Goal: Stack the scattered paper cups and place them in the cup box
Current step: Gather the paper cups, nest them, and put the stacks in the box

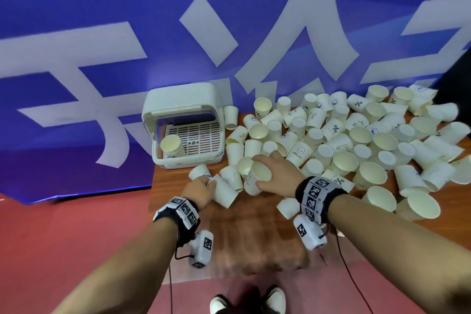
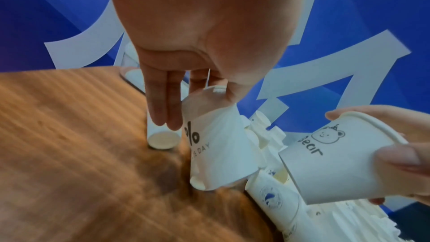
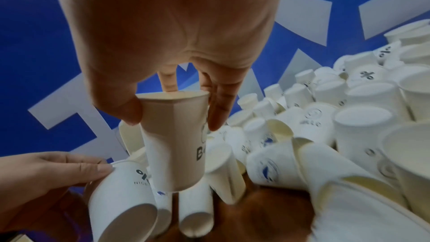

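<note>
Many white paper cups lie scattered over the wooden table. My left hand pinches the rim of a tilted cup printed "%", its base pointing toward me; the left wrist view shows the same hand and "%" cup. Just to its right, my right hand grips an upright "Bear" cup around its rim, lifted above the table. The right wrist view shows thumb and fingers of that hand round the Bear cup. The white cup box stands open at the table's back left with a short cup stack inside.
A blue banner with large white characters hangs behind the table. The cup heap fills the table's right half up to its far edge. Bare wood shows near the front edge. Red floor lies left of the table.
</note>
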Tool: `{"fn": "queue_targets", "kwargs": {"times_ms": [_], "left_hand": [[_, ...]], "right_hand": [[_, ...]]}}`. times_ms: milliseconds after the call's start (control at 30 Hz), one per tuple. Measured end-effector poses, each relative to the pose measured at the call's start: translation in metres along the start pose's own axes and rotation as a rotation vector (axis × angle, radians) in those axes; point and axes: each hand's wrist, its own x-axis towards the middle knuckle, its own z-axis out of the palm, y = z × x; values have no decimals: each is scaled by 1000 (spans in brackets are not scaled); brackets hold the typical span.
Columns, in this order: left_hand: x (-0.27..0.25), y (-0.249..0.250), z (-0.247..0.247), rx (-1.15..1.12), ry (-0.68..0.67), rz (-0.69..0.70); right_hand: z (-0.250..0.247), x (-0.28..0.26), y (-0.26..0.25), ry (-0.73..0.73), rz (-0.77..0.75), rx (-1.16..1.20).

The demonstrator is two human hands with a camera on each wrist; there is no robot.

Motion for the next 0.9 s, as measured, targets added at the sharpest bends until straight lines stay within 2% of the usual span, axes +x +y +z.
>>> {"fn": "queue_targets", "kwargs": {"times_ms": [167, 267, 533, 633, 800, 900], "left_hand": [[-16, 16, -45, -51, 130, 69], [-26, 23, -66, -103, 222, 49], [-31, 3, -87, -231, 330, 33], [-33, -12, -89, -302, 352, 44], [-31, -44, -93, -340, 336, -98], [-21, -63, -101, -371, 329, -108]], "right_hand": [[-28, 5, -27, 75, -45, 14], [-41, 10, -40, 123, -77, 18], [-39, 26, -75, 130, -216, 93], [-24, 40, -84, 126, -231, 139], [-1, 67, -100, 54, -173, 175], [8, 83, -111, 7, -169, 157]]}}
